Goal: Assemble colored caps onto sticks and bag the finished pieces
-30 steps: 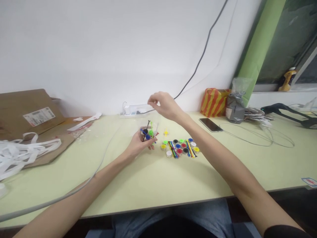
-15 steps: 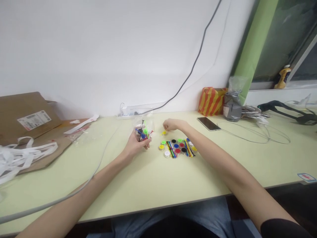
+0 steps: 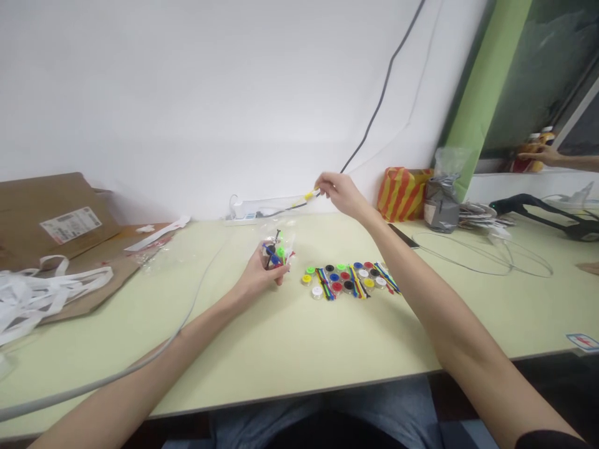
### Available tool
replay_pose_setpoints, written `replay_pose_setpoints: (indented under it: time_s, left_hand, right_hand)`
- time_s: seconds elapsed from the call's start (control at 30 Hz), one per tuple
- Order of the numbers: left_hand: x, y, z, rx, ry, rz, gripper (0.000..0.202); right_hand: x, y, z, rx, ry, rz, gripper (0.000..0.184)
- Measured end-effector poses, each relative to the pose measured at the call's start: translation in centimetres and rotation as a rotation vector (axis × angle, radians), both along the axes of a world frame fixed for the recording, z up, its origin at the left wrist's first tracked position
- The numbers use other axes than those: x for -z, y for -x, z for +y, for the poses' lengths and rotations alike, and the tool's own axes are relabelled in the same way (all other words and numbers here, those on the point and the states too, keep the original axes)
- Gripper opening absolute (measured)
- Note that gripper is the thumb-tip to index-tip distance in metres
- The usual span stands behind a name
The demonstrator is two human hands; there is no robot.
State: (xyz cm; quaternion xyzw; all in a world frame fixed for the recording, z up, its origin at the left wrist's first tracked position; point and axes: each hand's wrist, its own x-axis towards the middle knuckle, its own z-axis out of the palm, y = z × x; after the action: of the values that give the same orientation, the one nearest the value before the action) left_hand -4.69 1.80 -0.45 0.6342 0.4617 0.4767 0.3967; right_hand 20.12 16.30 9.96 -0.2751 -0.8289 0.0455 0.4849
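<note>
My left hand (image 3: pixel 262 269) grips a clear plastic bag (image 3: pixel 287 232) holding small black, blue, green and red plastic pieces (image 3: pixel 275 254). Its fingers wrap around the bag's lower side. Raised before the wall, my right hand (image 3: pixel 340 192) pinches a small yellow plastic piece (image 3: pixel 309 196), its thin end at the fingertips. Below, on the table, lie several small round pieces with coloured tops, such as a yellow one (image 3: pixel 306 280) and a white one (image 3: pixel 317 292). Among them are bundles of thin coloured strips (image 3: pixel 324 284); my right forearm passes close to the rightmost bundle (image 3: pixel 386 278).
A power strip (image 3: pixel 246 212) and dark cable (image 3: pixel 381 100) are at the wall. Cardboard (image 3: pixel 56 218) and white straps (image 3: pixel 56 299) lie left. On the right are a phone (image 3: pixel 403 237), a striped bag (image 3: pixel 403 193) and another person's hand (image 3: pixel 543 156) at bottles.
My right hand has risen from the tabletop with the yellow piece. My left hand stays nearly in place with the bag. Another person's hand has appeared by the window.
</note>
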Motion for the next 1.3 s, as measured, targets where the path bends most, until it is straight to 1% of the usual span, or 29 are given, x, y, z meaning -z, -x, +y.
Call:
replay_pose_setpoints:
  time_s: [0.07, 0.17, 0.3, 0.37, 0.47, 0.57, 0.67, 0.77, 0.87, 0.97, 1.07, 1.2, 1.3]
  left_hand:
    - [0.1, 0.0, 0.1, -0.012, 0.005, 0.000, 0.053]
    - [0.2, 0.2, 0.2, -0.027, 0.009, 0.016, 0.056]
    - [0.2, 0.4, 0.3, -0.041, 0.014, 0.043, 0.062]
    - [0.2, 0.5, 0.4, -0.026, 0.010, 0.061, 0.063]
    - [0.5, 0.6, 0.4, 0.008, -0.006, 0.073, 0.061]
    - [0.8, 0.6, 0.5, 0.036, -0.011, 0.053, 0.058]
    - [0.8, 0.5, 0.5, 0.072, -0.011, 0.020, 0.062]
    - [0.6, 0.4, 0.5, 0.098, -0.011, 0.008, 0.060]
    - [0.4, 0.4, 0.5, 0.139, -0.022, 0.005, 0.061]
    - [0.5, 0.5, 0.6, 0.182, -0.037, -0.017, 0.067]
    - [0.6, 0.5, 0.5, 0.176, -0.044, -0.038, 0.069]
    - [0.5, 0.4, 0.2, 0.160, -0.031, -0.036, 0.069]
    - [0.4, 0.4, 0.2, 0.175, -0.034, -0.043, 0.070]
  right_hand:
    - [-0.8, 1.1, -1.2, 0.017, -0.101, 0.068, 0.026]
    - [-1.4, 2.8, -3.0, 0.045, -0.179, -0.037, 0.028]
    - [-1.4, 4.2, -4.6, 0.157, -0.184, -0.171, 0.028]
    - [-1.3, 4.4, -5.1, 0.161, -0.157, -0.203, 0.028]
    - [-1.6, 4.6, -5.5, 0.095, -0.089, -0.203, 0.024]
    - [-2.0, 4.7, -6.1, -0.052, 0.001, -0.149, 0.019]
    - [-2.3, 5.0, -6.9, -0.212, 0.058, -0.123, 0.017]
    - [-2.4, 5.3, -7.5, -0.292, 0.098, -0.177, 0.016]
    - [-2.3, 5.6, -7.4, -0.303, 0.121, -0.246, 0.020]
    - [-2.1, 5.6, -7.0, -0.269, 0.129, -0.278, 0.019]
    - [-2.0, 5.6, -7.0, -0.262, 0.181, -0.325, 0.018]
    - [-1.8, 5.8, -7.4, -0.309, 0.292, -0.413, 0.015]
    - [-1.7, 6.3, -7.8, -0.290, 0.236, -0.344, 0.015]
